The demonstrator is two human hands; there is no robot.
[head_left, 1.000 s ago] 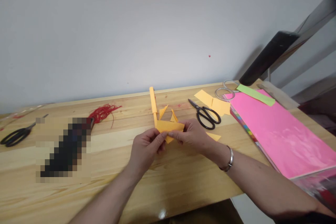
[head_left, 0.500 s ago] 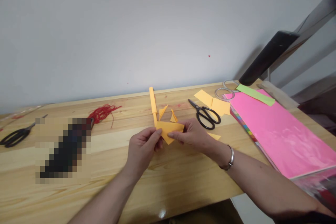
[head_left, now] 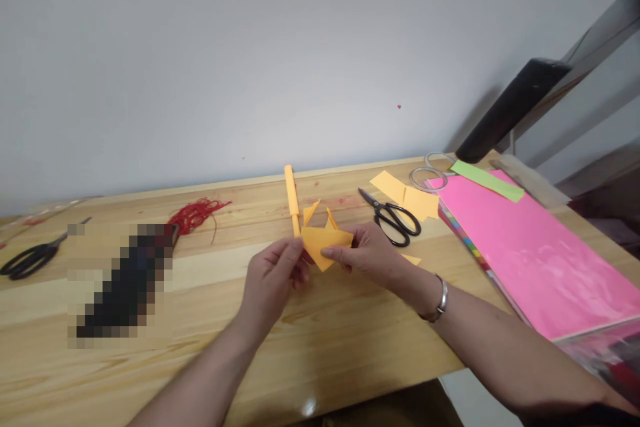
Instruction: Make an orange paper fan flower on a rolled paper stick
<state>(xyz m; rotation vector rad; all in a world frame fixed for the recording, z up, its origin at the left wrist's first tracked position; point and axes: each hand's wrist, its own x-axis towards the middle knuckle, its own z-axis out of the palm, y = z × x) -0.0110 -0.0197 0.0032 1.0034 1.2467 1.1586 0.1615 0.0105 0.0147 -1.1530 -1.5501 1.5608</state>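
A piece of orange paper (head_left: pixel 326 245), pointed at the bottom, is held up between my two hands over the table. My right hand (head_left: pixel 370 255) pinches its right side, thumb in front. My left hand (head_left: pixel 280 267) is closed at its left edge, thumb and fingers pressed together; some fingertips are hidden behind. Just beyond the paper lies an orange rolled paper tube (head_left: pixel 291 192), its thinner near end reaching toward my left hand. Small folded orange paper pieces (head_left: pixel 311 212) stand behind the held sheet. Black-handled scissors (head_left: pixel 390 217) lie beyond my right hand.
Orange paper scraps (head_left: pixel 417 200) and clear tape rings (head_left: pixel 429 178) lie at the back right. A pink paper pack (head_left: pixel 530 247) bears a green strip (head_left: pixel 487 180). At left are red threads (head_left: pixel 197 217), a blurred dark object (head_left: pixel 125 287) and other scissors (head_left: pixel 33 260).
The orange paper has turned a little and shifted slightly right in my hands. My left thumb has slid back to its left edge. Objects on the table stay put.
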